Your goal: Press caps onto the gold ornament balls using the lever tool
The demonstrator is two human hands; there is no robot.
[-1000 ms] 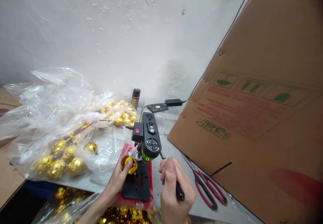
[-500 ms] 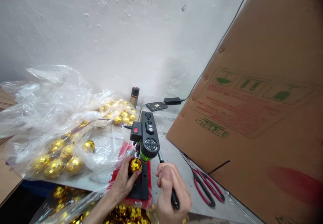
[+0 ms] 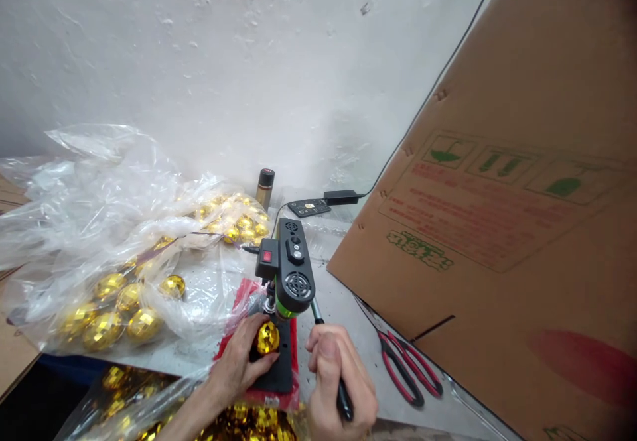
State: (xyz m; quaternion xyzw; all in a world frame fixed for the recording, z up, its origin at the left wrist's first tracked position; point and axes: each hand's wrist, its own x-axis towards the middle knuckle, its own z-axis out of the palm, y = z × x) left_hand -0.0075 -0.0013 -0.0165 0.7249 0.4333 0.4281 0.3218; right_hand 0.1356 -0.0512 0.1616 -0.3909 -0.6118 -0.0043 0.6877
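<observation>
My left hand [image 3: 242, 355] grips a small gold mirror ball [image 3: 268, 338] between thumb and fingers, over the black base plate [image 3: 279, 369] of a small bench drill press [image 3: 294, 268]. The ball sits just in front of the drill head. My right hand [image 3: 339, 378] is wrapped around the black-handled lever [image 3: 344, 398] on the press's right side. Red plastic [image 3: 293, 341] lies under the base. The drill's tip is partly hidden behind my left fingers and the head.
Clear plastic bags with several gold mirror balls [image 3: 144, 325] cover the left; more balls [image 3: 249, 421] lie below the front edge. Red-handled scissors [image 3: 411, 369] and a large cardboard box [image 3: 497, 162] stand right. A spray can [image 3: 265, 189] and power adapter [image 3: 341, 197] are behind.
My left hand has drawn the mirror ball slightly toward me, away from under the drill head. My right hand stays on the lever, almost unmoved.
</observation>
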